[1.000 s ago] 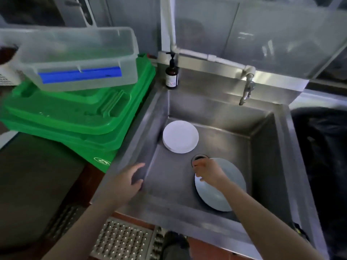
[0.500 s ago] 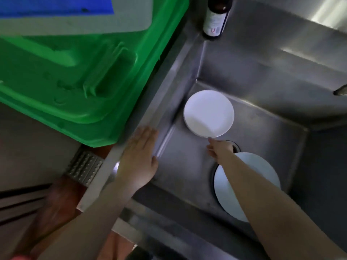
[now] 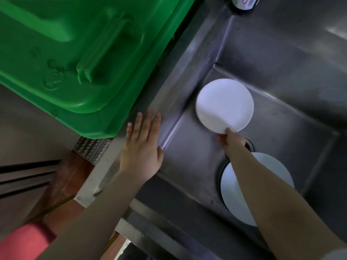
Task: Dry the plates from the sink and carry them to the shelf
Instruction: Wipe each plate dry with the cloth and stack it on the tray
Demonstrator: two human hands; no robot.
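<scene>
Right hand: the right hand [image 3: 230, 140] reaches deep into the steel sink [image 3: 293, 117] and pinches the near rim of the small white plate [image 3: 224, 105], thumb on top, likely to tip that edge up off the flat floor.
Small plate: at the centre of the basin, at about 12 o'clock from the hand.
Large plate: a bigger white plate [image 3: 238, 196] lies at 6 o'clock from the small one, partly under the forearm, just beside the drain [image 3: 249, 145].
Left hand: the left hand [image 3: 143, 145] rests flat, fingers straight, on the sink's left rim, apparently bracing the lean.
Surroundings: a green bin lid [image 3: 78, 53] sits at 10 o'clock; a bottle [image 3: 244, 2] at 12.
Shelf: not in view.
</scene>
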